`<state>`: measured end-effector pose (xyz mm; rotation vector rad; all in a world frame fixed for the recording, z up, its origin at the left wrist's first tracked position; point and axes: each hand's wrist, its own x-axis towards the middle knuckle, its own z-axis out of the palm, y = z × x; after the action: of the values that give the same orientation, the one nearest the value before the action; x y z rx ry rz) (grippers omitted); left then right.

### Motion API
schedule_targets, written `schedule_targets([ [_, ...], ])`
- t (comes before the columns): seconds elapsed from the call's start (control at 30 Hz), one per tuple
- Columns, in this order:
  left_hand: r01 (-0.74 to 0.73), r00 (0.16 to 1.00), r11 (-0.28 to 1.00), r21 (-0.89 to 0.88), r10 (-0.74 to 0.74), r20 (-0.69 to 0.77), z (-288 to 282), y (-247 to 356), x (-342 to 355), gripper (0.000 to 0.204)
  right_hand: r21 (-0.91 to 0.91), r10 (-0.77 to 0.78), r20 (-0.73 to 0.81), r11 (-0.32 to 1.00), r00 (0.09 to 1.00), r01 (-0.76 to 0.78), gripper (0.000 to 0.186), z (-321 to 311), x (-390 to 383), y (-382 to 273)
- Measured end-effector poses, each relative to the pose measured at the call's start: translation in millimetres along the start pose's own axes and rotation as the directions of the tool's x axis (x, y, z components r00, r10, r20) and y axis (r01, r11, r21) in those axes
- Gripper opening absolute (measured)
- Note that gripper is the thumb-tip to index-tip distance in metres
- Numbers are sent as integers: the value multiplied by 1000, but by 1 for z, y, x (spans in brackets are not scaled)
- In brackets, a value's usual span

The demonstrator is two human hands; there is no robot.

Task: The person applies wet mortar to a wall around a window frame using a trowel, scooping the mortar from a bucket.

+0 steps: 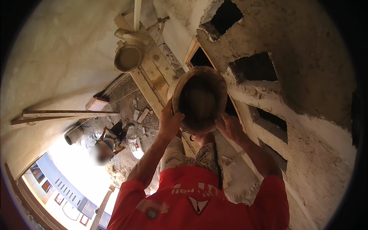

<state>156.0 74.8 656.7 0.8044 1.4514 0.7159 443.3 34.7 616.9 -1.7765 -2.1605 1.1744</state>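
A round, mortar-stained bucket (220, 88) is held up in front of me between both hands, its mouth turned toward me. Its inside is dark, with greyish matter at the bottom that I cannot make out clearly. My left hand (171, 122) is closed on the near left of its rim, thumb toward the mouth. On the near right side, my right hand (231, 128) grips the rim, its fingers partly hidden by the wall of the bucket. A second bucket (116, 61) with grey-brown contents stands beyond, on the wooden planks (147, 90).
A rough wall (303, 69) with several square openings rises close on the right. Wooden beams (69, 114) jut from the left wall. Far below, a person (115, 138) stands on rubble near a white container (136, 147) and broken bricks (143, 115).
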Motion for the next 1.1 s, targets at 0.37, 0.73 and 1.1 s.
schedule_targets([
  [0.37,-161,986,967,-198,167,14,44,-169,144,59,11,152,25,988,988,-152,38,93,72,132],
  [0.73,-99,993,967,-233,111,39,41,-357,273,52,63,188,-7,980,982,-187,47,209,141,260],
  [1.1,-145,989,972,-187,144,-20,-12,-481,291,62,39,88,60,995,994,-91,51,177,127,252],
])
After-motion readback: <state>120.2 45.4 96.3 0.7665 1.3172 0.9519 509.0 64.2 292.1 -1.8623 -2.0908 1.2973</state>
